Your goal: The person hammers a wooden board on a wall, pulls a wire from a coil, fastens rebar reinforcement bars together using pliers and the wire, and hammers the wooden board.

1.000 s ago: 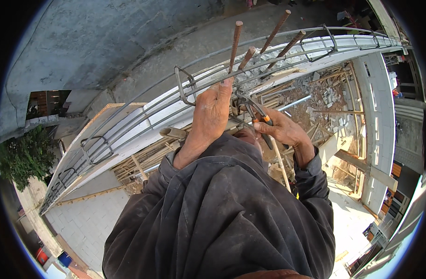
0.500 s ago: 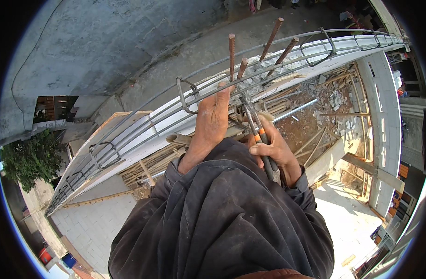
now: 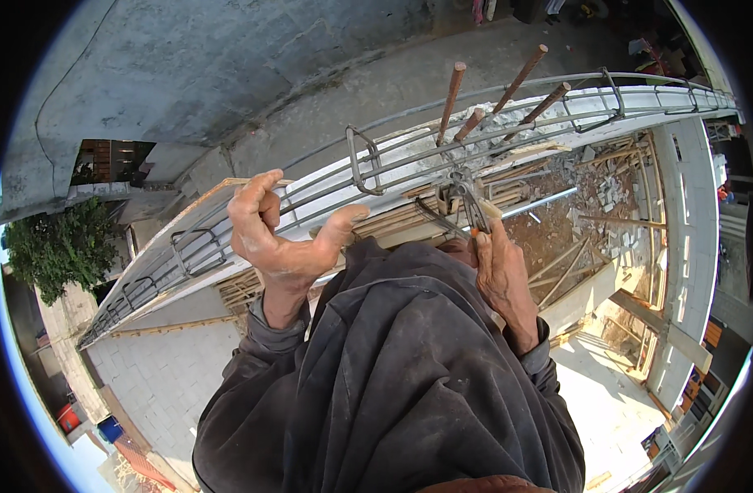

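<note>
My right hand [image 3: 504,271] is closed around the handles of a pair of pincers [image 3: 472,205]; a bit of orange grip shows, and the rest is hidden by my fingers. The tool's jaws meet the lower bars of a rebar cage [image 3: 409,162] lying along the top of a white wall. To the left, my left hand [image 3: 282,242] is open and holds nothing, thumb and forefinger wide apart, the other fingers bent. It hovers over or beside the long bars. Thick rusty rebar stubs [image 3: 450,103] rise from broken concrete just beyond the pincers.
The wall top [image 3: 327,185] curves across the view, with bent steel stirrups [image 3: 364,160] on the bars. Below lie bamboo poles [image 3: 393,222], rubble [image 3: 610,193] and a block-paved surface [image 3: 163,378]. A grey wall [image 3: 196,74] stands across a narrow passage.
My left hand has come away from the bars near the rusty stubs and moved left, spreading open. My right hand and the pincers have shifted slightly, their handles now mostly covered.
</note>
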A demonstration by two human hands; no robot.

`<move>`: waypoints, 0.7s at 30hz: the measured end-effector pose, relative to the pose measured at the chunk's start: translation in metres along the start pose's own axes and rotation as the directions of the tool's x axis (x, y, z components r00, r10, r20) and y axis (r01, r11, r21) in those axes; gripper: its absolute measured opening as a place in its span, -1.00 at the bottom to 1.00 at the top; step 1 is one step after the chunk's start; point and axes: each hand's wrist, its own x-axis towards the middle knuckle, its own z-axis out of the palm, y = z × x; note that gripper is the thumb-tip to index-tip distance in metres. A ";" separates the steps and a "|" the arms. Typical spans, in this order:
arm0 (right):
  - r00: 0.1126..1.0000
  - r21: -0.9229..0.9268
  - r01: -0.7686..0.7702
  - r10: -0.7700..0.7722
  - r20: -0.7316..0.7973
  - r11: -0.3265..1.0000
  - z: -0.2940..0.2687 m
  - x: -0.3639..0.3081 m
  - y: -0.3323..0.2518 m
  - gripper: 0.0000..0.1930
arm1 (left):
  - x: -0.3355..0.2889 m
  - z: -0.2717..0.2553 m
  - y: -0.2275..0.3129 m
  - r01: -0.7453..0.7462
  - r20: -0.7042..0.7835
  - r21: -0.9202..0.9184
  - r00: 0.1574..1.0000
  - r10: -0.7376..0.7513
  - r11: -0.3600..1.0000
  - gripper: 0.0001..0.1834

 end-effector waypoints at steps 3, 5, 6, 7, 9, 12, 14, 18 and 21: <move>1.000 -0.014 0.013 -0.013 0.013 1.000 -0.002 0.001 0.005 -0.78 | 0.024 -0.007 0.009 -0.166 0.345 0.351 0.938 0.038 0.922 -0.05; 1.000 -0.042 -0.006 0.006 0.015 0.999 -0.001 0.001 0.009 -0.77 | 0.046 -0.018 0.019 -0.112 0.420 0.407 0.904 -0.077 0.907 -0.09; 1.000 -0.068 -0.006 0.008 0.023 0.998 -0.003 0.001 0.009 -0.76 | 0.063 -0.022 0.018 -0.182 0.496 0.414 0.867 -0.053 0.892 -0.07; 0.999 -0.093 -0.007 0.010 0.030 0.996 -0.005 0.000 0.009 -0.76 | 0.074 -0.022 0.013 -0.255 0.569 0.413 0.822 -0.030 0.874 -0.04; 0.999 -0.017 0.013 -0.013 0.036 1.000 -0.005 0.000 0.003 -0.75 | 0.083 -0.013 -0.004 -0.307 0.598 0.357 0.801 0.036 0.882 -0.16; 0.962 0.573 -0.237 0.108 0.250 0.785 -0.004 0.003 0.008 -0.76 | 0.086 -0.009 -0.025 -0.299 0.775 0.257 0.632 -0.011 0.919 -0.43; 0.824 0.824 -0.559 -0.045 0.565 0.094 -0.002 0.001 0.014 -0.70 | 0.088 -0.008 -0.026 -0.290 0.744 0.244 0.668 0.013 0.925 -0.42; 0.849 0.840 -0.423 -0.177 0.498 0.340 -0.008 -0.003 0.026 -0.31 | 0.080 -0.003 -0.024 -0.309 0.707 0.270 0.706 0.030 0.912 -0.42; 0.933 0.458 -0.279 0.127 0.335 0.844 -0.026 -0.005 -0.013 -0.26 | 0.079 -0.004 -0.022 -0.333 0.672 0.261 0.736 0.078 0.906 -0.44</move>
